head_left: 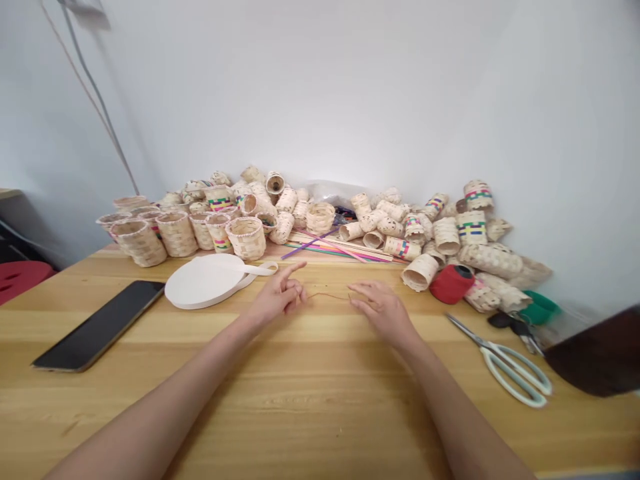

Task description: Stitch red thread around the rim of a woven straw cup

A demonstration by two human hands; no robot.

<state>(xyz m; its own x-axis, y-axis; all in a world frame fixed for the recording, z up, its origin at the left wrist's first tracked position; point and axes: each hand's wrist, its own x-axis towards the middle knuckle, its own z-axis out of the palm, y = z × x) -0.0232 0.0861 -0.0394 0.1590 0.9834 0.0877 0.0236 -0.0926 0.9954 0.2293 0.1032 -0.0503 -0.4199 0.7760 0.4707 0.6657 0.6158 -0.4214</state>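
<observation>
A thin red thread [327, 295] spans the gap between my two hands, just above the wooden table. My left hand [277, 293] has its index finger stretched out, while the other fingers curl closed on one end of the thread. My right hand [383, 307] pinches the other end between thumb and fingers; whether a needle is there is too small to tell. Left of my left hand lies a flat roll of white strip [205, 280], its loose end looping towards the hand. A red thread spool [451, 285] rests on its side beyond my right hand.
Small woven baskets [246, 239] stand at the back left, with more piled along the wall. Coloured strips [340, 247] lie between the piles. A phone [100, 325] is at left; scissors [510, 367], a green roll [540, 308] and a dark container [595, 353] are at right.
</observation>
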